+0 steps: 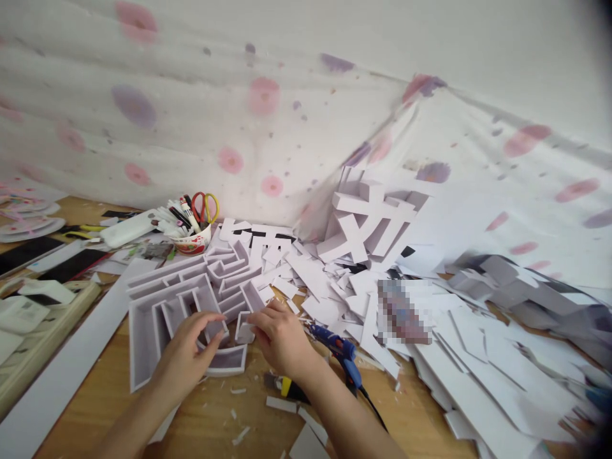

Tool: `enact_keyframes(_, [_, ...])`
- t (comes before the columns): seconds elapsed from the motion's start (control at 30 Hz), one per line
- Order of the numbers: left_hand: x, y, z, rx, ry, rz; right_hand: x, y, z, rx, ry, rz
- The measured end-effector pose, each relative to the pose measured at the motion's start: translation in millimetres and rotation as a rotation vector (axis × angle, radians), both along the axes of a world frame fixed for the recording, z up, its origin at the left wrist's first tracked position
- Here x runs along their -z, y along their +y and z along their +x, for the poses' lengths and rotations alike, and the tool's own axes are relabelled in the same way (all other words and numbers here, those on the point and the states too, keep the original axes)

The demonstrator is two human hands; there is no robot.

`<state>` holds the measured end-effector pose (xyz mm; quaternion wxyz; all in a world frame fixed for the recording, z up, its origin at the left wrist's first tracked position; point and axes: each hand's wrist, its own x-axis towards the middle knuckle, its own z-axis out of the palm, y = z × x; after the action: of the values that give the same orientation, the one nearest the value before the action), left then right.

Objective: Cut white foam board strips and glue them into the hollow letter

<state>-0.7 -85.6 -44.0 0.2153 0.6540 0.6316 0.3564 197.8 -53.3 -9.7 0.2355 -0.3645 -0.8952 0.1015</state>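
A hollow white foam-board character (141, 344) with upright strip walls lies on the wooden table. My left hand (189, 347) is over its lower part, thumb and forefinger apart around a curved wall, with nothing visible between them. To its right, my right hand (282, 335) pinches a small white foam-board piece (245, 333) at the character's right side. The fingertips partly cover that piece, so whether it touches the walls is unclear. Just behind my right wrist rests a blue glue gun (337, 347) with a black cord.
White offcuts (310, 274) cover the table behind and right. A finished-looking white character (368, 223) leans at the back. Scissors (205, 207) and pens stand in a small bowl (191, 242). A yellow-and-black tool (287, 387) lies under my right forearm. A long white strip (81, 363) lies left.
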Motion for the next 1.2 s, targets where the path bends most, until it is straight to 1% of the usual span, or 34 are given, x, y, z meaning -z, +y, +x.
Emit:
enact_keyframes(0.17, [4.2, 2, -2, 0.017, 0.023, 0.059, -2.7, 2, -2, -0.044, -0.006, 0.033])
enact_keyframes(0.3, [4.9, 2, 0, 0.042, 0.029, 0.065, -5.2, 3, -2, -0.089, -0.060, 0.062])
enact_keyframes(0.5, [3.6, 2, 1, 0.074, 0.031, 0.063, -8.8, 5, -3, -0.092, -0.132, 0.083])
enact_keyframes(0.63, [3.4, 1, 1, 0.077, 0.050, 0.070, -11.1, 7, -3, -0.125, -0.155, 0.091])
enact_keyframes(0.83, [8.5, 1, -2, 0.146, 0.144, 0.130, -13.6, 7, -3, -0.135, -0.169, 0.085])
enact_keyframes(0.97, [11.1, 2, -2, 0.162, 0.217, 0.194, -15.6, 7, -3, -0.145, -0.180, 0.063])
enact_keyframes(1.2, [14.5, 3, -2, 0.203, 0.320, 0.245, -16.4, 8, -3, -0.157, -0.210, 0.104])
